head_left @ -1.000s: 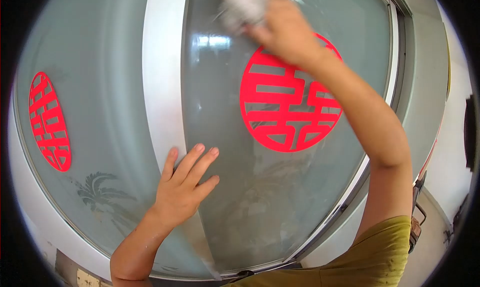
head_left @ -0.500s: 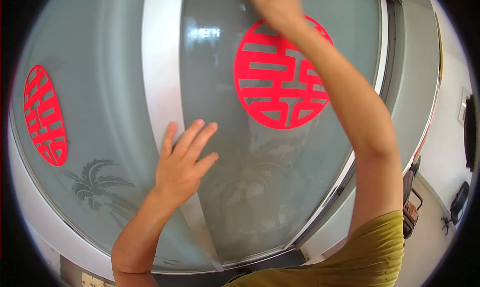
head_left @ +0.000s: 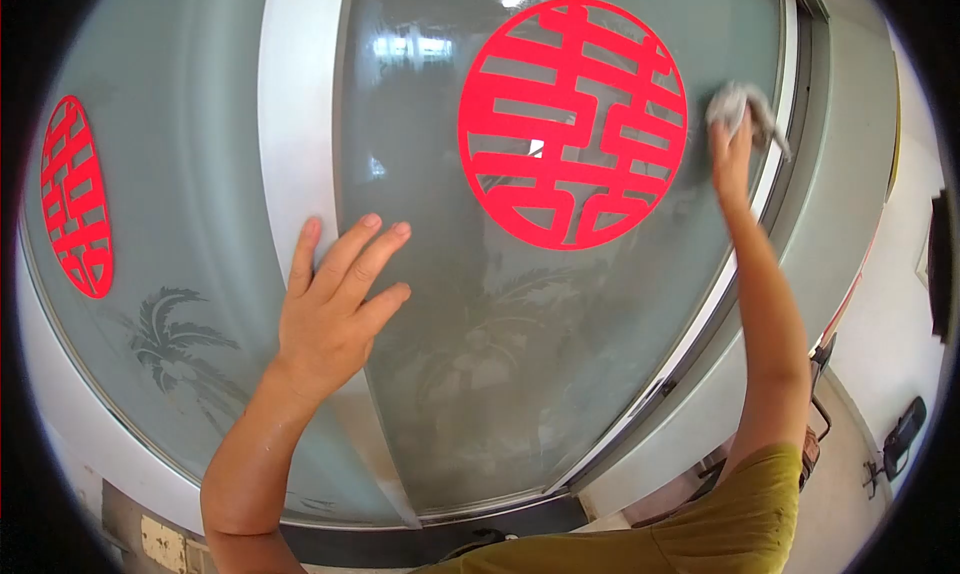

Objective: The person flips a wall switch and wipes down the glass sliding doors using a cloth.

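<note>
A grey-white cleaning cloth (head_left: 740, 102) is bunched under my right hand (head_left: 733, 154), pressed to the frosted glass door (head_left: 470, 374) near its right frame. Just left of it on the pane is a large round red double-happiness paper cutout (head_left: 530, 107). My left hand (head_left: 335, 299) rests with fingers spread at the silver door stile (head_left: 300, 124) and the edge of the glass, holding nothing. A second red cutout (head_left: 76, 199) sits on the left pane.
Palm-tree patterns (head_left: 178, 339) mark the lower glass. A metal frame (head_left: 790, 104) borders the pane on the right. Beyond it are a white wall (head_left: 870, 334) and a dark mirror-like object (head_left: 905, 434). The dark bottom track (head_left: 530, 517) runs below.
My right hand has swept with the cloth from above the red cutout, right and down to its right side, uncovering the cutout. My left hand stays on the stile; the view has shifted slightly.
</note>
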{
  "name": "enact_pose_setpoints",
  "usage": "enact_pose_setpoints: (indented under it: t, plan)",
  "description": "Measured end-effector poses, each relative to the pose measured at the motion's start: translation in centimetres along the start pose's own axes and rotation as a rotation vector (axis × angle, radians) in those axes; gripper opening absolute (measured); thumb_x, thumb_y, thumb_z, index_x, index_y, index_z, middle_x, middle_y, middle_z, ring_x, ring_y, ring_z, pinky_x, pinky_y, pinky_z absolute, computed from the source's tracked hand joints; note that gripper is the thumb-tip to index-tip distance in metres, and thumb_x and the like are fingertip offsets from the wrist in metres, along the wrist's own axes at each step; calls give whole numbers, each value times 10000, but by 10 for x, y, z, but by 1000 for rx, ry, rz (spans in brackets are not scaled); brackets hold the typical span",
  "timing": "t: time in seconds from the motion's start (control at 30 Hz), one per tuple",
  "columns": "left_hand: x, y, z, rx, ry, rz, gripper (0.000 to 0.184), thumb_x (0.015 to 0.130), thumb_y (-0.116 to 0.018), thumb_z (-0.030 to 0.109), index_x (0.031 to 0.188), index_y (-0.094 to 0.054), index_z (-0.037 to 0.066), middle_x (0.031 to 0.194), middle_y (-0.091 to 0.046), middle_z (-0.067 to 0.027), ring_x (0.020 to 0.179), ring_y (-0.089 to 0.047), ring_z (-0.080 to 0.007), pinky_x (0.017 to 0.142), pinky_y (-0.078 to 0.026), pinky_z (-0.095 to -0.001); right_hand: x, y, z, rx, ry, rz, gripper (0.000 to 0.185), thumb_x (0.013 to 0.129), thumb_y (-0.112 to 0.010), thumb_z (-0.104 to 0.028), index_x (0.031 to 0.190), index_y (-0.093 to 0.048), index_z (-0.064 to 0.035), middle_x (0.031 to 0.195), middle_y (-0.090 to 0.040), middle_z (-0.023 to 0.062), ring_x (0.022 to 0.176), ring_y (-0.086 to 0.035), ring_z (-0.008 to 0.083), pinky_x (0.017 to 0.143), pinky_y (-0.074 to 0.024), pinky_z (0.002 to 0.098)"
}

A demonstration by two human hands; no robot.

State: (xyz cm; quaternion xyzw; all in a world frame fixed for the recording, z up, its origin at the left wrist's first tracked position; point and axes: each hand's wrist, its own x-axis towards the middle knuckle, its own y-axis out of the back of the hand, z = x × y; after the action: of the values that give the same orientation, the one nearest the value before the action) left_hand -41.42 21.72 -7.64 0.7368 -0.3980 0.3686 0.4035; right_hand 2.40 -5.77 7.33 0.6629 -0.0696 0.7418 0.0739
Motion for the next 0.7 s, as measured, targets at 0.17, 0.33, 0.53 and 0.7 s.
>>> enact_pose_setpoints:
  t: [0.17,0.33,0.53,0.7]
  plan:
    - [3,0,1,11,-3,-2,153,733,-588,19,792,-658,142,1273,-593,-47,1255,-481,-241,1129,-201,-500,-231,-4,-69,-229,36,-366,725,729,-672,-208,1388,-417,-48,1331,-470,258,1282,-365,475,1123,-181,543]
    - [0,0,0,16,-5,-7,243,712,-549,-56,808,-666,134,1287,-583,-63,1273,-467,-250,1126,-212,-493,-258,-28,-171,9,415,-947,566,753,-673,-228,1306,-549,-223,1393,-476,98,1292,-426,348,1078,-279,565]
    - [-3,-5,-5,40,-1,118,406,715,-524,-90,991,-699,151,1368,-508,-103,1323,-413,-287,1113,-261,-476,-76,-110,-244,142,687,-527,577,682,-691,-200,1247,-575,-228,1341,-450,158,1245,-403,428,1079,-328,513]
    - [-3,-4,-6,54,0,98,451,726,-506,-103,1044,-692,156,1377,-495,-104,1330,-406,-285,1113,-274,-467,81,-134,-279,-437,720,-72,538,899,-513,-354,1384,-412,-143,1381,-442,188,1245,-444,358,1083,-306,518]
